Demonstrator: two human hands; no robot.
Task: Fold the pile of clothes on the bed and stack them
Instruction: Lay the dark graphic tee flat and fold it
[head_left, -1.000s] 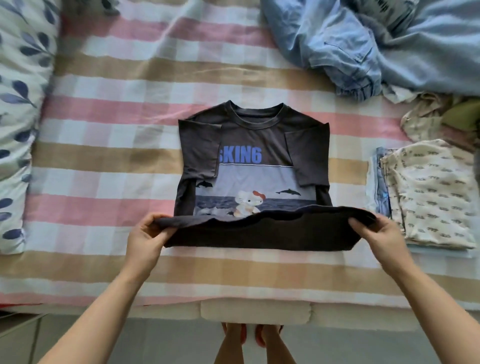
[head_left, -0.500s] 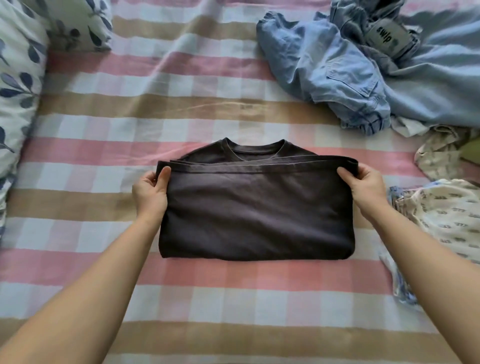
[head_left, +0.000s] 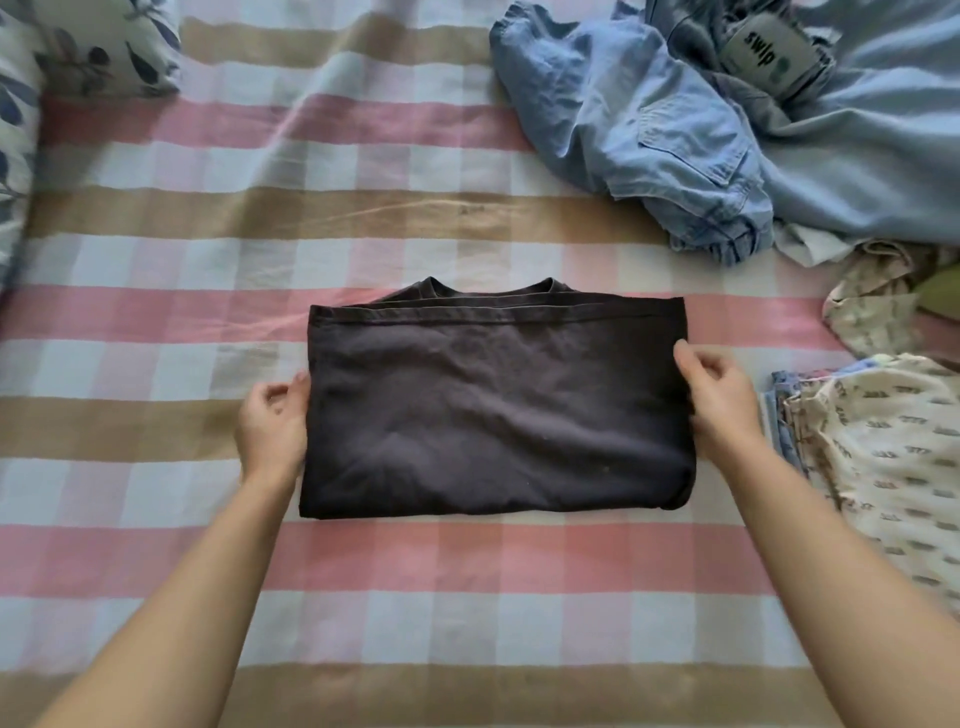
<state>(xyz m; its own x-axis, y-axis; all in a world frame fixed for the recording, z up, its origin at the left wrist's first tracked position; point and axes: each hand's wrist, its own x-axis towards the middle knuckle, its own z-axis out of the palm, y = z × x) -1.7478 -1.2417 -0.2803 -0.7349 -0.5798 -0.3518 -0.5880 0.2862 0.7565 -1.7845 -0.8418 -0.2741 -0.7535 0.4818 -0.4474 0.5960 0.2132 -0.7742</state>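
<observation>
Down from the hem corners and onto the side edges now: left hand (head_left: 272, 421) against the left edge of the dark T-shirt (head_left: 493, 415), right hand (head_left: 719, 400) lapping over its right edge. Loosely curled fingers on both, no cloth plainly pinched; can't tell whether any fingertips hook underneath.

Half a second back, pinching the hem up at the neckline; a second back, lifting that hem over the printed front. So, bottom-to-top fold done, with the print tucked inside and only plain dark cloth showing. Looks ready for lifting onto the patterned folded stack (head_left: 883, 467) just beside it on the right.

Lying flat in the middle of the checked bedsheet (head_left: 156, 364), long axis running left to right, collar pointing away, folded edge nearest.

Farther off, not yet folded: a crumpled denim heap (head_left: 649, 130) at the far right, and a leaf-print pillow (head_left: 104, 52) at the far left.
</observation>
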